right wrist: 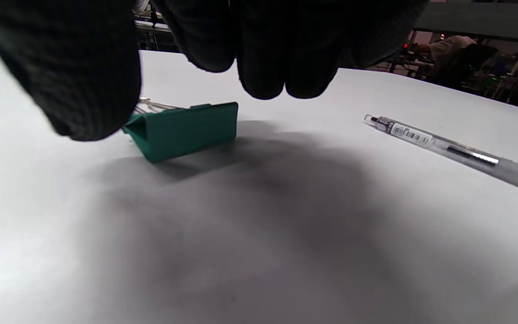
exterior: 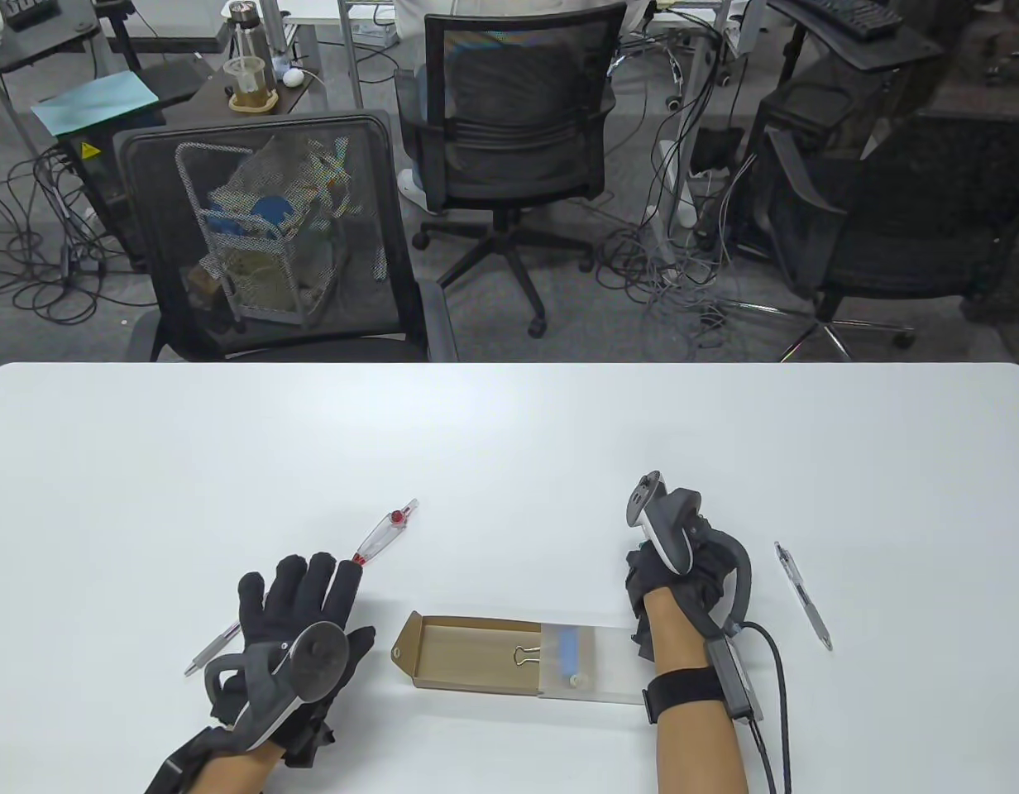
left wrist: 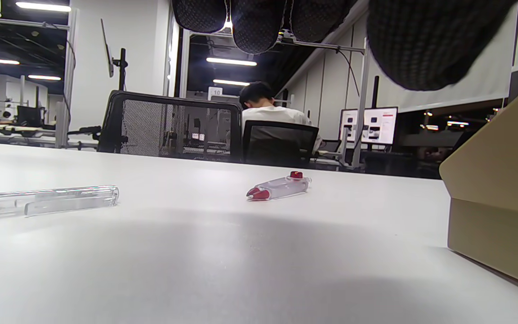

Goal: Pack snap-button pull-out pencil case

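The pencil case lies at the front middle of the table: a brown card tray point(exterior: 443, 653) pulled out to the left of its clear sleeve point(exterior: 609, 666). A black binder clip point(exterior: 522, 657) lies in the tray and a blue item point(exterior: 569, 653) lies under the sleeve. My left hand point(exterior: 311, 591) rests flat with its fingers spread, left of the tray, partly over a clear pen point(exterior: 212, 651). My right hand point(exterior: 671, 579) hovers with curled fingers point(right wrist: 263, 67) just above a green binder clip point(right wrist: 182, 130) and holds nothing.
A clear and red pen-like item point(exterior: 385, 533) lies beyond my left fingertips; it also shows in the left wrist view point(left wrist: 279, 187). A grey pen point(exterior: 803, 594) lies right of my right hand. Office chairs point(exterior: 278, 240) stand beyond the table's far edge.
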`<action>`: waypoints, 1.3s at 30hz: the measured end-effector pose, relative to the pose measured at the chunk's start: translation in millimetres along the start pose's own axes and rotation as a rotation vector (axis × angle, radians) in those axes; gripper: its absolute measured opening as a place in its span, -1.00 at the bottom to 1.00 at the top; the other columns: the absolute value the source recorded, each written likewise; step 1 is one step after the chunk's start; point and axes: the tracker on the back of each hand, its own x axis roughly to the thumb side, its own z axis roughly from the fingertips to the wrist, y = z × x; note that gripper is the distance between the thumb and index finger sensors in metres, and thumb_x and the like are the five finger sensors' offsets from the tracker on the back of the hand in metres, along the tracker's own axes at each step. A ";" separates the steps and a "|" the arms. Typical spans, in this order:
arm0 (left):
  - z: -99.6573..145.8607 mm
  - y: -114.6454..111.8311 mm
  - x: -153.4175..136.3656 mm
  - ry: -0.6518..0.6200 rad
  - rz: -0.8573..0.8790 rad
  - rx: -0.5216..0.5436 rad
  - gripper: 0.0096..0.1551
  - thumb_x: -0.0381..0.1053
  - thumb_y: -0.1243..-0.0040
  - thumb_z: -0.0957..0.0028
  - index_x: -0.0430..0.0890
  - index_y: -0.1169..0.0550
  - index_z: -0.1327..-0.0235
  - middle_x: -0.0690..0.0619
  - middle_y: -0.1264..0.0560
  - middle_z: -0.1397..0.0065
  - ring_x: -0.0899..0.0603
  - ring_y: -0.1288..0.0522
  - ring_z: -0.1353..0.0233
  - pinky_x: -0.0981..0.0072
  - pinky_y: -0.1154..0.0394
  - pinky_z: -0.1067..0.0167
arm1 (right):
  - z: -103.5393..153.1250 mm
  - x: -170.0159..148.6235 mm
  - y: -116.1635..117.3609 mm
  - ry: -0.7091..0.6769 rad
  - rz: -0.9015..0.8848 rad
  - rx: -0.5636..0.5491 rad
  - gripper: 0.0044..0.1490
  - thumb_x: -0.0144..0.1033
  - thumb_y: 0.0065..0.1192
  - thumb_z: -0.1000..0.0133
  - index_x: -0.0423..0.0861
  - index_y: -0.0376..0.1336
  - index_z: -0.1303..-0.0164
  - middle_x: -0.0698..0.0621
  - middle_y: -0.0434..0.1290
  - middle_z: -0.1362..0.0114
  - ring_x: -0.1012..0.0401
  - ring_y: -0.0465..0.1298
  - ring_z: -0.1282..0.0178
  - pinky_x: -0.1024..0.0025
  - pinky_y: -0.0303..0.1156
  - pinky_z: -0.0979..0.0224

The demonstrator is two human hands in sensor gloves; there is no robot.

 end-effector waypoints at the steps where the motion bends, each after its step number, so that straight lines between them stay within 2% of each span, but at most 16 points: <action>1: -0.2 -0.1 -0.2 0.001 0.001 -0.001 -0.02 0.39 -0.30 0.25 0.37 -0.23 -0.53 0.25 -0.18 -0.73 -0.13 -0.10 -0.80 -0.33 0.15 -0.69 | -1.8 -0.1 1.2 0.002 -0.020 0.024 0.03 0.24 0.45 0.19 0.16 0.17 -0.51 0.04 0.35 -0.64 -0.01 0.38 -0.58 -0.10 0.21 -0.64; 13: 0.0 -0.7 -0.2 -0.003 -0.003 -0.009 -0.01 0.40 -0.30 0.27 0.37 -0.23 -0.53 0.26 -0.19 -0.73 -0.13 -0.12 -0.80 -0.33 0.14 -0.68 | -5.8 0.3 8.0 0.015 -0.023 0.000 -0.06 0.19 0.45 0.20 0.17 0.25 -0.43 0.14 0.45 -0.53 0.06 0.46 -0.50 -0.05 0.26 -0.62; 19: -0.2 -1.7 -1.2 -0.004 0.009 -0.021 -0.01 0.40 -0.29 0.27 0.37 -0.23 -0.53 0.26 -0.19 -0.72 -0.13 -0.12 -0.80 -0.33 0.14 -0.68 | -1.5 -6.5 1.9 -0.071 -0.125 -0.029 -0.07 0.25 0.43 0.22 0.19 0.28 -0.40 0.15 0.48 -0.50 0.09 0.49 -0.46 -0.02 0.32 -0.59; 22: 0.1 -1.6 -1.4 -0.005 0.012 -0.023 -0.01 0.40 -0.29 0.27 0.37 -0.23 -0.53 0.26 -0.19 -0.72 -0.13 -0.13 -0.80 -0.33 0.13 -0.68 | 12.5 -9.8 -6.1 -0.186 -0.220 -0.061 -0.06 0.27 0.42 0.22 0.21 0.26 -0.41 0.16 0.46 -0.51 0.10 0.49 -0.46 -0.02 0.32 -0.58; 25: -0.2 -1.6 -1.5 -0.006 0.011 -0.023 -0.01 0.40 -0.29 0.27 0.37 -0.23 -0.53 0.26 -0.19 -0.72 -0.13 -0.13 -0.80 -0.33 0.14 -0.68 | 36.9 -12.2 -13.6 -0.358 -0.297 -0.129 -0.07 0.27 0.41 0.21 0.22 0.25 -0.42 0.17 0.44 -0.52 0.11 0.48 -0.47 -0.02 0.32 -0.58; 28: 0.0 -1.7 -1.6 -0.004 0.007 -0.024 -0.01 0.40 -0.29 0.27 0.37 -0.23 -0.53 0.26 -0.19 -0.72 -0.13 -0.12 -0.80 -0.33 0.14 -0.68 | 70.3 -11.7 -16.5 -0.595 -0.331 -0.170 -0.07 0.28 0.39 0.20 0.24 0.24 -0.42 0.20 0.42 -0.54 0.12 0.46 -0.49 0.01 0.32 -0.58; 33: 0.2 -1.5 -1.4 -0.002 -0.001 -0.025 -0.01 0.40 -0.29 0.27 0.37 -0.23 -0.53 0.26 -0.19 -0.73 -0.13 -0.12 -0.80 -0.33 0.14 -0.68 | 129.1 -10.1 -7.6 -0.884 -0.253 -0.267 -0.07 0.28 0.38 0.19 0.23 0.22 -0.44 0.19 0.41 -0.55 0.11 0.45 -0.49 0.00 0.33 -0.57; 36: 0.1 -1.3 -1.6 0.002 -0.002 -0.020 -0.01 0.40 -0.29 0.27 0.37 -0.23 -0.53 0.26 -0.19 -0.73 -0.13 -0.12 -0.80 -0.33 0.14 -0.69 | 158.6 -8.0 5.4 -1.042 -0.163 -0.268 -0.07 0.28 0.38 0.18 0.23 0.22 -0.44 0.19 0.41 -0.55 0.12 0.45 -0.50 0.00 0.33 -0.57; 39: -0.1 -0.9 -2.1 0.010 -0.001 -0.017 -0.01 0.40 -0.29 0.27 0.37 -0.23 -0.53 0.26 -0.19 -0.73 -0.13 -0.12 -0.80 -0.33 0.14 -0.69 | 175.8 -4.5 20.0 -1.129 -0.100 -0.277 -0.08 0.27 0.38 0.17 0.23 0.22 -0.44 0.19 0.40 -0.55 0.11 0.45 -0.51 -0.01 0.32 -0.57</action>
